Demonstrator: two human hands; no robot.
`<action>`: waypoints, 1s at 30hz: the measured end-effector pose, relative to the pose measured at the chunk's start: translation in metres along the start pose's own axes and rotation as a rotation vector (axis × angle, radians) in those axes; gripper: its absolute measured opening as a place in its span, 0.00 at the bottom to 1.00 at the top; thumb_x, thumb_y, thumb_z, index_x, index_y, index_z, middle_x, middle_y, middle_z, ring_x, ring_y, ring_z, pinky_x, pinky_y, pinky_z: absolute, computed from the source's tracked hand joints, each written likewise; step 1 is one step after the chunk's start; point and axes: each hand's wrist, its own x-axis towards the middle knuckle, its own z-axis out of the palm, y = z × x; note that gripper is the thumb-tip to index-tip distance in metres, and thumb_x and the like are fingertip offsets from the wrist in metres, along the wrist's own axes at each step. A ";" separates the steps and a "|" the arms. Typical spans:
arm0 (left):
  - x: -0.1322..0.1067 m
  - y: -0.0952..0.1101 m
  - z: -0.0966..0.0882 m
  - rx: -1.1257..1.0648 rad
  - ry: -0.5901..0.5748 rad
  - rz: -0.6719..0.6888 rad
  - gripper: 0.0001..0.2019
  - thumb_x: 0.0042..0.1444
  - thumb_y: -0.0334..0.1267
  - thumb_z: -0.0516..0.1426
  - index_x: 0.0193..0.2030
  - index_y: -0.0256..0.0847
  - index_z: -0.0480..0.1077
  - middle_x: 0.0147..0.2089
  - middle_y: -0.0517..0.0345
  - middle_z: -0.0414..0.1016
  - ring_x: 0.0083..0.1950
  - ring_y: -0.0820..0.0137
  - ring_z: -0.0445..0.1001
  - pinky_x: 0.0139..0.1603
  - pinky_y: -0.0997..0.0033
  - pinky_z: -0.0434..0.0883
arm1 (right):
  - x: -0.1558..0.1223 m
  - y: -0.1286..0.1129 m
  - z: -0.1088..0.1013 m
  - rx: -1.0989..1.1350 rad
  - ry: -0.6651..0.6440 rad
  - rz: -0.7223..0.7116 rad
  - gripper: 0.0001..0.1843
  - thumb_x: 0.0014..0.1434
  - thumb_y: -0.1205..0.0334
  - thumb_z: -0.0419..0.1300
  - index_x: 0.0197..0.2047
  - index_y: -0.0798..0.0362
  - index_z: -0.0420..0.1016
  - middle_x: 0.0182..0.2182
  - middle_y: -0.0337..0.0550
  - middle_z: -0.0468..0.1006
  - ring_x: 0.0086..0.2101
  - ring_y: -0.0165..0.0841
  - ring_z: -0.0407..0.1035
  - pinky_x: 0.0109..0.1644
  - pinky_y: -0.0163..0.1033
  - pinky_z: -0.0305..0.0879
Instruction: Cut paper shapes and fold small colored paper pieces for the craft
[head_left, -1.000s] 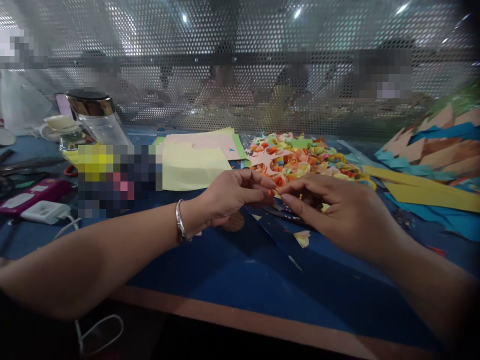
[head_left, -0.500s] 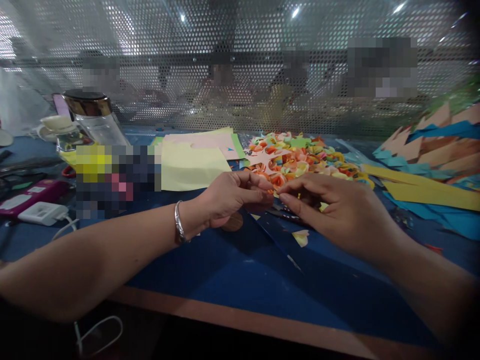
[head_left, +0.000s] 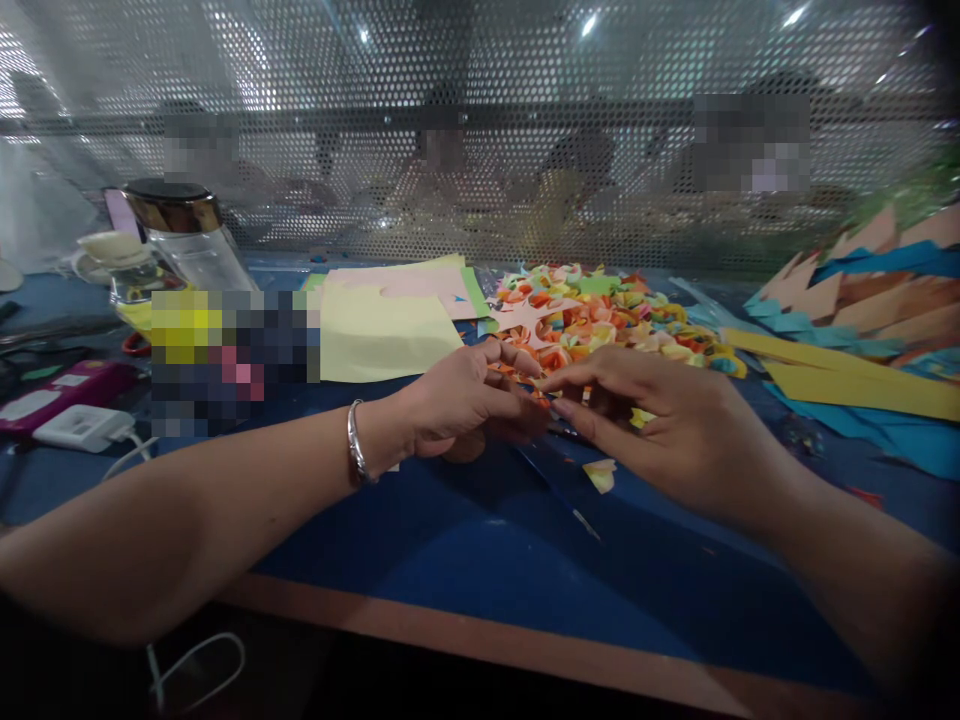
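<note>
My left hand (head_left: 457,400), with a silver bracelet (head_left: 355,442) on its wrist, meets my right hand (head_left: 660,420) over a blue table (head_left: 465,540). Fingertips of both hands pinch a small orange paper piece (head_left: 534,392) between them. Just beyond lies a pile of small rolled paper flowers (head_left: 607,315) in orange, yellow, pink and green. A small yellow paper scrap (head_left: 602,474) lies on the table under my right hand.
Pale yellow and pink paper sheets (head_left: 390,325) lie behind my left hand. A glass jar with a dark lid (head_left: 184,235) stands far left, with a white charger (head_left: 79,427) and magenta device (head_left: 52,385). Yellow, blue and brown paper strips (head_left: 862,320) pile at right. A perforated screen (head_left: 480,130) closes the back.
Both hands shifted slightly left and closer together; the fingertips now overlap on the orange piece. Otherwise the scene is the same.
</note>
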 end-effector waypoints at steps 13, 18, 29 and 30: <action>0.000 -0.001 -0.003 0.017 -0.051 0.012 0.25 0.43 0.24 0.69 0.46 0.39 0.66 0.27 0.64 0.78 0.27 0.74 0.77 0.37 0.69 0.76 | 0.000 0.003 0.002 -0.046 -0.028 -0.075 0.07 0.69 0.62 0.59 0.41 0.48 0.79 0.33 0.42 0.81 0.30 0.33 0.74 0.33 0.38 0.67; 0.000 -0.001 -0.003 0.032 -0.063 -0.006 0.26 0.42 0.24 0.69 0.47 0.39 0.66 0.28 0.63 0.79 0.27 0.74 0.78 0.36 0.70 0.77 | 0.001 0.000 0.000 -0.024 -0.052 -0.024 0.07 0.68 0.61 0.59 0.42 0.48 0.80 0.33 0.42 0.82 0.30 0.33 0.74 0.32 0.38 0.67; -0.001 0.001 -0.002 0.013 -0.082 -0.007 0.25 0.44 0.23 0.68 0.47 0.39 0.66 0.27 0.62 0.79 0.28 0.73 0.79 0.37 0.70 0.78 | -0.001 0.002 0.001 -0.024 -0.060 -0.039 0.08 0.68 0.61 0.59 0.42 0.47 0.80 0.33 0.42 0.81 0.31 0.34 0.74 0.33 0.40 0.68; -0.001 0.001 -0.002 0.011 -0.078 0.003 0.24 0.45 0.23 0.68 0.47 0.38 0.66 0.27 0.62 0.79 0.28 0.73 0.80 0.37 0.70 0.78 | -0.001 0.001 0.001 -0.024 -0.049 -0.041 0.08 0.68 0.62 0.59 0.41 0.48 0.80 0.31 0.41 0.80 0.29 0.33 0.73 0.32 0.39 0.67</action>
